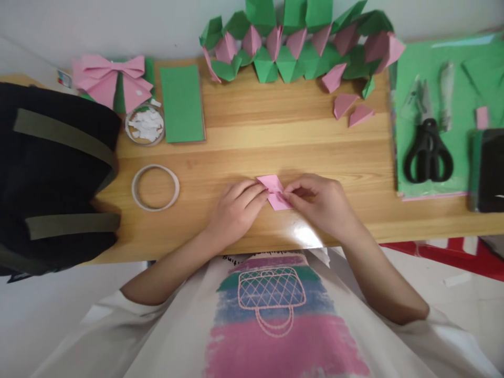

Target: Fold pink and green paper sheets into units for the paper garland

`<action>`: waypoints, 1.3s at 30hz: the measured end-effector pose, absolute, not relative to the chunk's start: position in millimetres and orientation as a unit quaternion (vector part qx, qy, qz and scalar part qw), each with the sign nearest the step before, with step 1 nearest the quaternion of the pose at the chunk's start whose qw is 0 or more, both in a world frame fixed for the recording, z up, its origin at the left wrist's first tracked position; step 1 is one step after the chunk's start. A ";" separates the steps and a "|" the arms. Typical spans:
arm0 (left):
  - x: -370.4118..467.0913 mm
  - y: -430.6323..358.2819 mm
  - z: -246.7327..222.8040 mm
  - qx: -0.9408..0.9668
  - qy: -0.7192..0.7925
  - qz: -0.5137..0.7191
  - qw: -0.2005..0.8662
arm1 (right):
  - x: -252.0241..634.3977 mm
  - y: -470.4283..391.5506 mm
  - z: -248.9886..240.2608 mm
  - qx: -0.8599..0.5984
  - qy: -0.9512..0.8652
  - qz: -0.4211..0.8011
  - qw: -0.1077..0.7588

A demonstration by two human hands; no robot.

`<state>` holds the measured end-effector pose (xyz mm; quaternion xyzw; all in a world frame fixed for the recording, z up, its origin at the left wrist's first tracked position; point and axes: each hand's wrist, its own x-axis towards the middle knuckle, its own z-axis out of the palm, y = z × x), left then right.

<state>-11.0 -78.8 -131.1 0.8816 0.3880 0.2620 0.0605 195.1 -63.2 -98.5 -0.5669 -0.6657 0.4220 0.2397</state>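
Note:
A small folded piece of pink paper [277, 201] lies on the wooden table [244, 152] near its front edge. My left hand [240, 206] rests at its left side, fingers together and fingertips pressing on the paper. At the right, the thumb and forefinger of my right hand [321, 202] pinch the paper's edge. Farther back lie two loose folded pink pieces [345, 105] and a third pink piece [333, 78] beside a chain of green and pink folded paper [297, 44].
Left: a black bag [51, 178], tape roll [155, 208], round dish of white scraps [145, 126], green paper stack [181, 105] and pink paper bow [112, 79]. Right: scissors [428, 149] and a cutter [446, 97] on green sheets [429, 58], beside a black object [488, 170].

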 end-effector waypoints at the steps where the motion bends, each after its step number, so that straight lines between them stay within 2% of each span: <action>1: -10.6 -79.0 -131.2 0.882 0.389 0.261 0.057 | 195.2 -61.7 -97.2 -0.564 -0.676 0.414 0.232; 12: -7.3 -81.7 -132.1 0.884 0.397 0.245 0.029 | 195.9 -57.8 -94.0 -0.565 -0.646 0.459 0.230; 23: -6.0 -82.1 -130.8 0.885 0.402 0.235 0.014 | 192.6 -59.2 -95.4 -0.590 -0.636 0.441 0.227; 39: -4.7 -81.8 -129.9 0.888 0.392 0.239 0.010 | 200.7 -59.8 -92.8 -0.529 -0.672 0.464 0.232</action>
